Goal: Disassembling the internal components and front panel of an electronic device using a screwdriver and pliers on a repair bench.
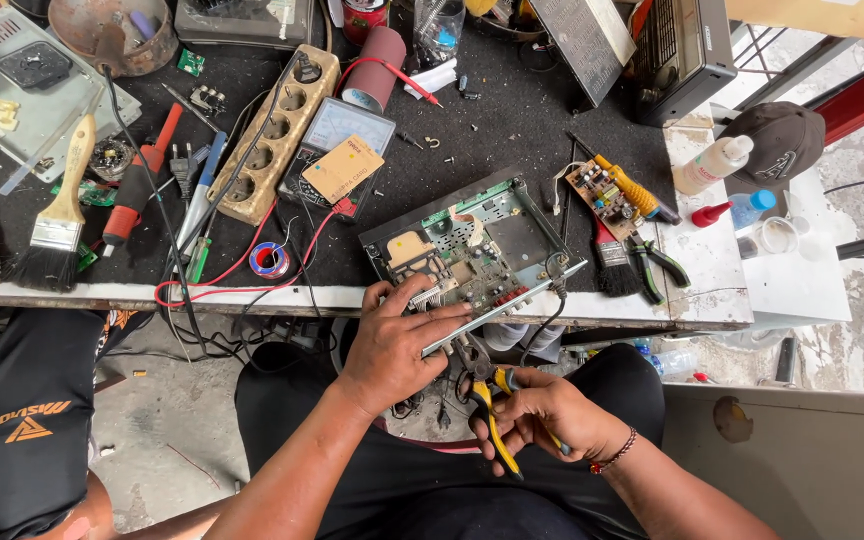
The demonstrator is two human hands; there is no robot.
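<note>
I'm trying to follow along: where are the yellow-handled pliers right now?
In the head view, the yellow-handled pliers are low and centre-right, held in the right hand just below the table edge, their tip near the open metal device that the left hand steadies.

Head view — steeply down, close

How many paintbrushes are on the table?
2. A wide wooden-handled paintbrush with dark bristles lies at the table's left edge. A smaller red-handled brush with black bristles lies right of the open metal electronics box. Clutter could hide more.
</note>
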